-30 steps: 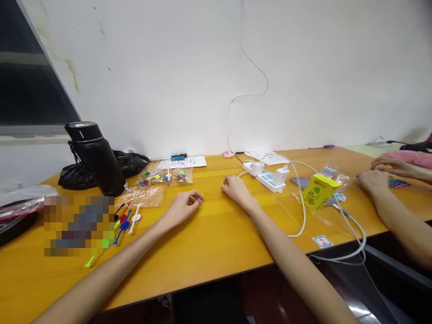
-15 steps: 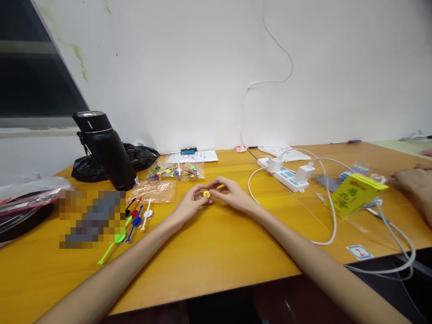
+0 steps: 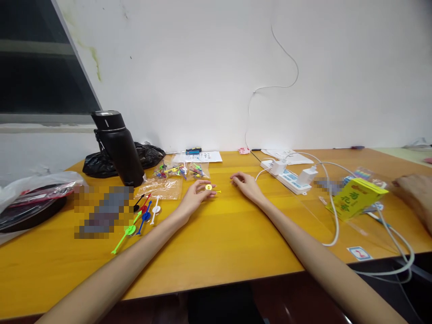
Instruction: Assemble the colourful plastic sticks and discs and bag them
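Note:
My left hand [image 3: 197, 197] pinches a yellow plastic spinner arrow [image 3: 209, 187] by its round hub, above the middle of the table. One thin end of the arrow sticks out to the right of the fingers. My right hand [image 3: 247, 185] is apart from it, low over the table, with loosely bent fingers and no object visible in them. Left of my left forearm lie more spinner arrows: a green one [image 3: 130, 231], a blue one [image 3: 146, 216], a white one [image 3: 156, 209], a red one [image 3: 144, 209] and a black one [image 3: 136, 208].
Behind my left hand lie a clear plastic bag [image 3: 164, 189] and small bags of colored arrows [image 3: 175, 170]. A black bottle [image 3: 123, 153] stands at left. At right are a power strip [image 3: 286, 179], white cables, a yellow box [image 3: 357, 198] and another person's hand [image 3: 413, 191].
My right hand has let go of the yellow spinner arrow and moved right, away from my left hand. The left hand still holds the arrow. The whole view has shifted slightly.

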{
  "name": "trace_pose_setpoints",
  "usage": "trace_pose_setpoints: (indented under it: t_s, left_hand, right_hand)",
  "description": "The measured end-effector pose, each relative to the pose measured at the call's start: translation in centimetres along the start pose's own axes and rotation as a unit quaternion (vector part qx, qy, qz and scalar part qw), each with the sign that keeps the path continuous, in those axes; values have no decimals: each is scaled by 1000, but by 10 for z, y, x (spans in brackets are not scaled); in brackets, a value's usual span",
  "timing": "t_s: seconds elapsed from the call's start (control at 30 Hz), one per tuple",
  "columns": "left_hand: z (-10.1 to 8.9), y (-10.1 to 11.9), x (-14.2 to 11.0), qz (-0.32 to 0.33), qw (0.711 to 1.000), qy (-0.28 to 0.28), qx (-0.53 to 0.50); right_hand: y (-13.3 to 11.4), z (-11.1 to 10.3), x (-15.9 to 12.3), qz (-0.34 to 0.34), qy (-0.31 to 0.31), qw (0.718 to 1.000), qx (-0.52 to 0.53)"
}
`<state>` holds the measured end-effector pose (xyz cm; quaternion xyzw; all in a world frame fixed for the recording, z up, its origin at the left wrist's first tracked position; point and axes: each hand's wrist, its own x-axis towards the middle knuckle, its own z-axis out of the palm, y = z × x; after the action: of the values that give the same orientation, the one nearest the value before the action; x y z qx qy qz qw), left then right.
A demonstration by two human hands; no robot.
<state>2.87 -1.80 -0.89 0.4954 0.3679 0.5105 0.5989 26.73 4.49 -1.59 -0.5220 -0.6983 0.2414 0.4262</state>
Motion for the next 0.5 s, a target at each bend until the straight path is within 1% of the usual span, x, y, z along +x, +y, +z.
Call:
trace_pose_setpoints:
  t_s: [0.1,0.2,0.27,0.37,0.5]
  left_hand:
    - [-3,3,2,26,999,36,-7]
    - [-5,4,4,46,997,65,8]
    - [-5,5,5,56,995,74,21]
    - [-6,6,5,69,994,77,37]
    - [-7,5,6,68,994,77,37]
  right_hand:
    - [-14,9,-11,-100,-79,989,-70]
    - [-25,16,-18,-159,-129,973,-108]
    - [-27,17,-19,-173,-142,967,-119]
    - [-25,15,-16,-168,-152,966,-124]
    - [-18,10,-12,-167,-139,967,-136]
